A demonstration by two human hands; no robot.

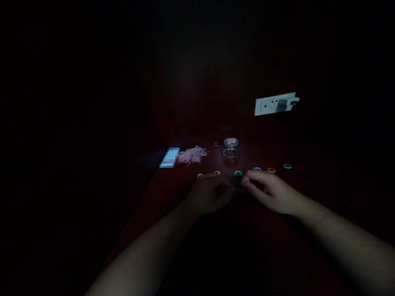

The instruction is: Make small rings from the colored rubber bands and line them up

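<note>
My left hand point(211, 192) and my right hand point(269, 190) are close together over the dark red table, each with its fingers pinched. Between the fingertips runs a thin, pale strand, perhaps a band point(240, 190), too dim to make out well. Just beyond them lie small coloured rings in a row: a pink one point(200, 176), a yellow one point(217, 172), green ones point(238, 174), a purple one point(257, 169), an orange one point(271, 170) and a blue one point(287, 166).
A tangled pile of pastel bands point(194, 155) lies beside a lit phone point(170, 158) at the left. Behind the rings stands a lidded clear jar point(231, 150), with a small ring point(216, 144) near it. A wall socket point(274, 104) holds a plug. The surroundings are very dark.
</note>
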